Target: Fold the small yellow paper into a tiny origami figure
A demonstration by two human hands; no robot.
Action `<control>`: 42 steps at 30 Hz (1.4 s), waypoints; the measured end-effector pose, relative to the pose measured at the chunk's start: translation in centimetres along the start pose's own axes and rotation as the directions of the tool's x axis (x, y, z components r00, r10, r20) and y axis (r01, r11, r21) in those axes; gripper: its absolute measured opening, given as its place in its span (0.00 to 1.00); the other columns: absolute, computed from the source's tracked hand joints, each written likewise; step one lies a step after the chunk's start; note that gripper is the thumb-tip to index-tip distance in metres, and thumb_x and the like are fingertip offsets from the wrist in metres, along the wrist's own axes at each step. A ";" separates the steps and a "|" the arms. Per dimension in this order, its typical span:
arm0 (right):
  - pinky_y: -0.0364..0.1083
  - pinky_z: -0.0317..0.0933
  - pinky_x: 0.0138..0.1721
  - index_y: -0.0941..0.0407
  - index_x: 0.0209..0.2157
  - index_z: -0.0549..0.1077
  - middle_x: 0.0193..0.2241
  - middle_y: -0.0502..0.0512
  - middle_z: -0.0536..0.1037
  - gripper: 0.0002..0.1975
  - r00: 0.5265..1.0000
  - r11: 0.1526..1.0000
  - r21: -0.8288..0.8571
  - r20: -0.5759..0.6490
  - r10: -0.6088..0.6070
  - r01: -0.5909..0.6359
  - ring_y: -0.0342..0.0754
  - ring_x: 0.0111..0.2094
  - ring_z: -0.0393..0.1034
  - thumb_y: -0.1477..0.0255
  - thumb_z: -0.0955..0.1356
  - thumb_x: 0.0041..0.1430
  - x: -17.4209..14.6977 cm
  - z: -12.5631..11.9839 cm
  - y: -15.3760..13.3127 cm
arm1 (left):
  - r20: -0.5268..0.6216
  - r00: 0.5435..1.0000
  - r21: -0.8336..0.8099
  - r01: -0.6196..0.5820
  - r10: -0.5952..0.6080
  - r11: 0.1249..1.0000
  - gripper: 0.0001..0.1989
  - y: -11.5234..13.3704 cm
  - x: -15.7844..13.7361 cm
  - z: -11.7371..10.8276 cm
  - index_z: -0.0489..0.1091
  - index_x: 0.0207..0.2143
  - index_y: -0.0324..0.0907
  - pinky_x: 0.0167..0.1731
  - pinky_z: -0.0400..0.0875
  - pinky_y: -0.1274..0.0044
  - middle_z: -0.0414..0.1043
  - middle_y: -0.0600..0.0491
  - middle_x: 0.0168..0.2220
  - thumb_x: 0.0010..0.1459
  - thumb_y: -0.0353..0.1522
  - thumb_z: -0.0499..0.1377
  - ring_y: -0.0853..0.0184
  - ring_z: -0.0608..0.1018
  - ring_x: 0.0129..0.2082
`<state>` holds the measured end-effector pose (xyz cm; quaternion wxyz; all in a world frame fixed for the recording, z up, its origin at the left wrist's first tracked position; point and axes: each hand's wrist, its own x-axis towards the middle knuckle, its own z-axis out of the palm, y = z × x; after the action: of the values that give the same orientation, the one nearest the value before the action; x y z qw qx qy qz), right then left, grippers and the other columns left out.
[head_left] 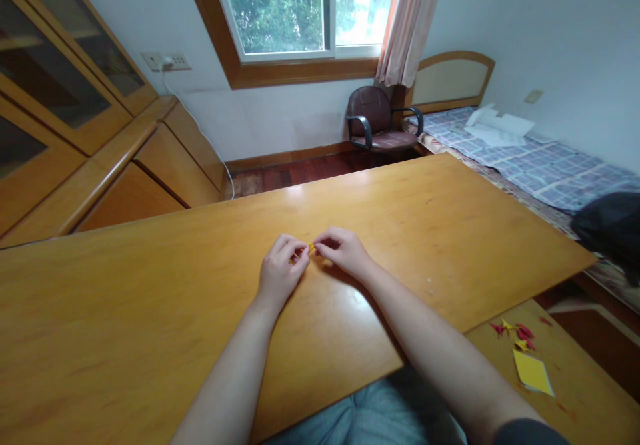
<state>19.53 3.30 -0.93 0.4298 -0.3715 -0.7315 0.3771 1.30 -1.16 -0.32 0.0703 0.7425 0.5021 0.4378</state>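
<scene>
On my head-cam feed both hands are out over the mid part of the wooden table (150, 312). L hand (283, 268) & R hand (347, 252) meet fingertip to fingertip on a small yellow piece (311, 248), prob. folded paper. Grip: both closed in a pinch, L on its left end, R on its right. Exact contact pts are hard to tell b/c the fingers cover most of it. I'd guess the two-sided pinch is b/c the thing's tiny & light, so one hand can steady it while the other works; can't tell which does which. Forearms (227, 378) reach in from the near side, maybe for support on the wood, tho I can't be sure they touch it.

Near right, on a lower wooden surface (595, 382), there's a loose group of red & yellow bits (525, 332) w/ a yellow paper square (533, 370) just nearer. Prob. put there to be in R hand's reach w/o crowding the work spot. Far side, a dark red chair (373, 115) stands w/ a bed (550, 165) to its right; neither affects the grip, AFAICT.
</scene>
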 end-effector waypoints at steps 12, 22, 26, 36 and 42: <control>0.42 0.68 0.36 0.58 0.34 0.76 0.30 0.53 0.80 0.04 0.998 0.999 0.040 0.058 0.031 -0.033 0.44 0.31 0.76 0.74 0.68 0.59 -0.1 0.1 -0.3 | -0.007 1.000 0.035 -0.022 0.022 0.999 0.03 0.2 0.1 0.0 0.70 0.33 0.43 0.32 0.72 0.78 0.68 0.54 0.32 0.62 0.30 0.57 0.71 0.74 0.29; 0.41 0.68 0.32 0.58 0.36 0.74 0.27 0.51 0.78 0.05 0.992 0.986 0.145 0.097 0.075 -0.089 0.43 0.28 0.76 0.71 0.67 0.60 -0.1 0.1 -0.6 | 0.026 0.998 0.074 -0.058 0.056 0.996 0.03 0.1 -0.2 0.1 0.71 0.34 0.42 0.33 0.71 0.77 0.68 0.53 0.33 0.62 0.30 0.57 0.70 0.74 0.29; 0.41 0.67 0.33 0.59 0.35 0.76 0.27 0.51 0.79 0.06 0.991 0.983 0.152 0.099 0.087 -0.102 0.42 0.28 0.75 0.71 0.68 0.59 -0.1 0.2 -0.4 | 0.021 0.998 0.087 -0.064 0.062 0.994 0.03 0.1 -0.1 0.1 0.71 0.34 0.42 0.33 0.71 0.77 0.68 0.54 0.32 0.62 0.29 0.58 0.70 0.74 0.30; 0.43 0.67 0.34 0.59 0.31 0.77 0.27 0.53 0.81 0.05 0.991 0.981 0.145 -0.001 0.134 -0.132 0.45 0.29 0.75 0.72 0.69 0.55 -0.1 0.5 -0.1 | -0.042 0.997 0.034 -0.061 0.062 0.998 0.02 -0.2 -0.1 0.1 0.71 0.35 0.42 0.34 0.72 0.77 0.68 0.54 0.33 0.62 0.29 0.58 0.70 0.74 0.31; 0.43 0.67 0.35 0.58 0.31 0.77 0.28 0.53 0.81 0.05 0.998 0.998 0.038 -0.047 0.053 -0.051 0.45 0.30 0.75 0.73 0.69 0.56 0.0 0.4 0.2 | -0.067 0.997 0.010 -0.043 0.044 0.999 0.03 0.1 0.0 -0.1 0.72 0.36 0.42 0.34 0.73 0.78 0.69 0.53 0.33 0.62 0.29 0.59 0.70 0.74 0.31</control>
<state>19.22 3.25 -1.22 0.4440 -0.3913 -0.7041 0.3924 1.34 -1.27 -0.23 0.0407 0.7384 0.4897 0.4617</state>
